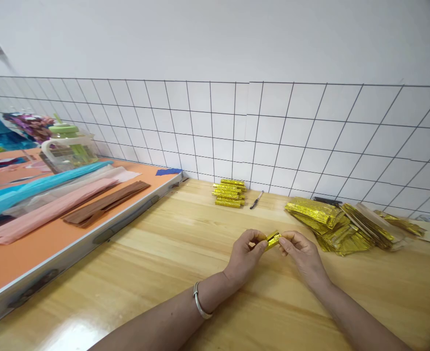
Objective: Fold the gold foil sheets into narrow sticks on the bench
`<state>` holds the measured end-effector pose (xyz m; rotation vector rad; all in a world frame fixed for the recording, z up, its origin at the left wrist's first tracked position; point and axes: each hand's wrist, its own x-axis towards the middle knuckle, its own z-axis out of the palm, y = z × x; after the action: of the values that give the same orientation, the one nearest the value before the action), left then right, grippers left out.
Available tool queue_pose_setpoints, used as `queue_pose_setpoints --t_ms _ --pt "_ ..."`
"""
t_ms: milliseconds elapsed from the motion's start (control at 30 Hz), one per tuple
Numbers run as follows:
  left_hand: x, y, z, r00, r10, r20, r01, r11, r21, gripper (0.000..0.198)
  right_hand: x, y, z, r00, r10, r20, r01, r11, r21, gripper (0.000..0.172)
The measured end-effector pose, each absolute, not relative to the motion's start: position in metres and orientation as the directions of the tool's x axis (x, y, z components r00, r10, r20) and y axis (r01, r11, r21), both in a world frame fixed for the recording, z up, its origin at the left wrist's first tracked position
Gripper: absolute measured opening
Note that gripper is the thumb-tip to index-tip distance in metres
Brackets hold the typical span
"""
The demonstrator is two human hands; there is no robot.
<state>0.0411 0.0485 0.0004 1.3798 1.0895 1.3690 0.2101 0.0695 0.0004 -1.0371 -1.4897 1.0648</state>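
Between my two hands is a small piece of shiny gold foil [272,241], held just above the wooden table [185,273]. It looks partly folded or rolled, with a dark gap along its middle. My left hand [244,252] pinches its left end between thumb and fingers; a silver bangle [200,301] circles that wrist. At the right end, my right hand [298,249] grips the foil in a thumb-and-finger pinch. Beyond the hands lies a stack of gold foil rolls [229,193]. Flat gold foil pieces [341,231] are heaped to the right.
A pen [256,200] lies beside the rolls, near the tiled wall [222,131]. On the left, an orange board [25,258] with a metal edge carries blue, pink and brown strips [107,202]. A green-lidded jug [68,144] stands farther back.
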Motion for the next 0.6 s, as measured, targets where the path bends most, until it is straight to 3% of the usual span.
queue_pose_setpoints --t_ms 600 --pt "0.0384 0.0514 -0.0048 0.019 0.955 0.295 0.141 -0.295 0.945 0.011 0.2123 0.0728 -0.0030 -0.165 0.958 0.234 0.146 0.258 -0.955 0.028"
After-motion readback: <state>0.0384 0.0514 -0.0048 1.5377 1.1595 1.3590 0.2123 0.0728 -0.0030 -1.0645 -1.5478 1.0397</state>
